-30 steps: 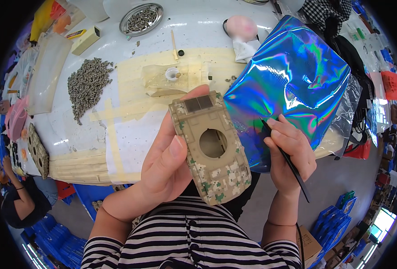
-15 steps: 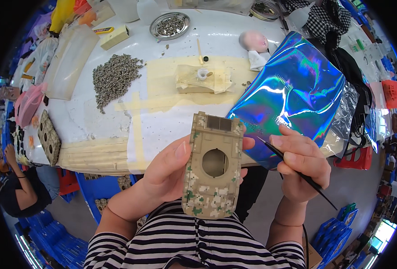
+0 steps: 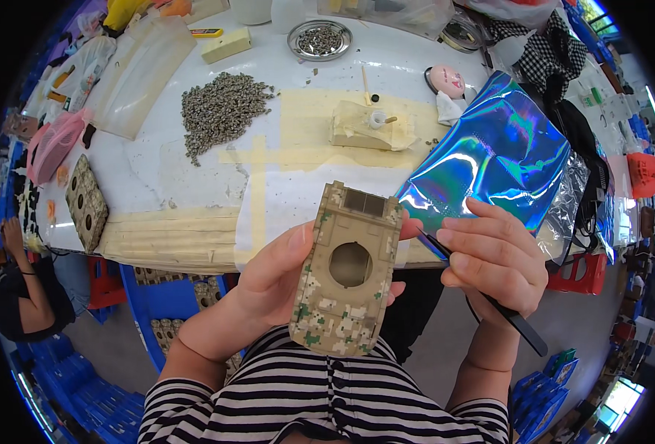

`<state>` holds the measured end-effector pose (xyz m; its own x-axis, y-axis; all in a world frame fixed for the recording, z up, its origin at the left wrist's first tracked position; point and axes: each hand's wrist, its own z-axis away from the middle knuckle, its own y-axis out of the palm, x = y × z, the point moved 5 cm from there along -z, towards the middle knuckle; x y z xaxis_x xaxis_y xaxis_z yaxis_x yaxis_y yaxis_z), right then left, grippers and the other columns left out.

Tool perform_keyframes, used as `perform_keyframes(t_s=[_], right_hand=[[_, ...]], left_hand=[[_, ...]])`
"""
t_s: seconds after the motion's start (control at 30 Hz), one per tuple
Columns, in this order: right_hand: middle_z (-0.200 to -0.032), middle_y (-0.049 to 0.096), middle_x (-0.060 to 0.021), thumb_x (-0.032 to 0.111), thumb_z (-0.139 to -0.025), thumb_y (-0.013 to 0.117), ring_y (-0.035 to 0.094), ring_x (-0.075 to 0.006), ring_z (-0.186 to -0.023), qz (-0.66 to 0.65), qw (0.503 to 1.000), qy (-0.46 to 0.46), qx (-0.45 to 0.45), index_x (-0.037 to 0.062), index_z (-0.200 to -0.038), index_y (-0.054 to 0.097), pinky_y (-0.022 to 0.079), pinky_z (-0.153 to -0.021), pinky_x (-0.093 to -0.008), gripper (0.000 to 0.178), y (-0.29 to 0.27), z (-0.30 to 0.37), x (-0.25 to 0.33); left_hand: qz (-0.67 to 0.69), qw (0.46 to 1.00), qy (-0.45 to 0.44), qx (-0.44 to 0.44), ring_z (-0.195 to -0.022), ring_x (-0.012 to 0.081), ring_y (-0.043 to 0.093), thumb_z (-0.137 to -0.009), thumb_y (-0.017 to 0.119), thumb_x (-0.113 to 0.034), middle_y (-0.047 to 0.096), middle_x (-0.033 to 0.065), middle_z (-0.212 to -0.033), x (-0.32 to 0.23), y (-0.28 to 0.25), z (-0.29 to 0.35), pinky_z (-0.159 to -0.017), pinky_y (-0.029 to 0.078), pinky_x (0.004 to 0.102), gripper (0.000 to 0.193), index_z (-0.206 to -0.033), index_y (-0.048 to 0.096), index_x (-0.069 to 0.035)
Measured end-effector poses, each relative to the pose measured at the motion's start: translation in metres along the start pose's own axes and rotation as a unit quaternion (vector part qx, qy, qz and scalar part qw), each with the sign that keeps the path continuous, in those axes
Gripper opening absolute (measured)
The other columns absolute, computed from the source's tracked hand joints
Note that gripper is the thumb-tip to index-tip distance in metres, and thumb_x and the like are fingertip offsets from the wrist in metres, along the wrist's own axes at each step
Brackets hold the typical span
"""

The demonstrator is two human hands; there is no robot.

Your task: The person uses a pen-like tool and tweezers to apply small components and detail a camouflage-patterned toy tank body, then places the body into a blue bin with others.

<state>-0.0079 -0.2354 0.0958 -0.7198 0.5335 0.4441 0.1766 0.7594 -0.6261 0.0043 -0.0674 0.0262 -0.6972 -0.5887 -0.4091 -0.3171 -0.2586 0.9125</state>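
My left hand [image 3: 275, 274] is closed around a toy tank hull [image 3: 342, 314], painted tan with a green and white digital camouflage pattern. Its top faces up, showing a round hole in the middle and a dark rectangular panel at the far end. Fingertips of the left hand show past the hull's right side. In my right hand [image 3: 501, 259] is a pair of black tweezers [image 3: 521, 325], gripped between thumb and fingers. Their tip points left, close to the left fingertip by the hull's upper right edge. Whether the tip holds anything is too small to tell.
On the white table lie a heap of small metal parts [image 3: 220, 115], a round metal dish [image 3: 318, 41], a tape-covered block [image 3: 368, 127] and a shiny holographic sheet [image 3: 490, 163]. Another camouflage hull [image 3: 87, 203] rests at the left edge. A person [image 3: 27, 296] sits beyond it.
The hull has tilted slightly, its near end moving left. The tweezers have turned, showing a broader side, and their tip is a little nearer the hull. The whole table view has shifted right.
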Motion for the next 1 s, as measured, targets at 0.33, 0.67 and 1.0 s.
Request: perform_keyframes(t_s=[0.33,0.67,1.0], right_hand=[[-0.084,0.068,-0.0053,0.02,-0.068,0.076,0.068,-0.0219,-0.082,0.022,1.0,0.003,0.009,0.0099,-0.083,0.062,0.055,-0.079,-0.0398,0.024,0.006,-0.003,0.006],[-0.084,0.067,-0.0143,0.01,-0.069,0.078,0.067,-0.0246,-0.077,-0.093,0.992,0.079,-0.034,0.0019,-0.086,0.059,0.055,-0.07,-0.0331,0.026,0.007,0.009,-0.008],[-0.088,0.06,-0.0148,0.007,-0.089,0.056,0.064,-0.0213,-0.083,-0.368,0.883,0.278,-0.089,-0.0025,-0.092,0.048,0.055,-0.076,-0.0328,0.013,0.01,0.022,-0.032]], left_hand=[[0.013,1.0,0.008,-0.001,-0.125,0.0273,0.042,-0.093,0.041,-0.048,0.029,0.023,-0.143,-0.003,0.0,0.005,-0.101,0.04,0.0436,0.072,-0.14,0.022,0.004],[0.018,1.0,0.0,0.011,-0.123,0.0263,0.044,-0.094,0.041,-0.047,0.029,0.0224,-0.143,-0.001,-0.002,0.005,-0.102,0.04,0.0434,0.071,-0.14,0.022,0.003],[-0.056,0.992,-0.024,-0.108,-0.083,0.0233,0.064,-0.084,0.043,-0.061,0.031,0.0318,-0.138,0.0,0.001,0.003,-0.092,0.049,0.0399,0.089,-0.14,0.024,0.006]])
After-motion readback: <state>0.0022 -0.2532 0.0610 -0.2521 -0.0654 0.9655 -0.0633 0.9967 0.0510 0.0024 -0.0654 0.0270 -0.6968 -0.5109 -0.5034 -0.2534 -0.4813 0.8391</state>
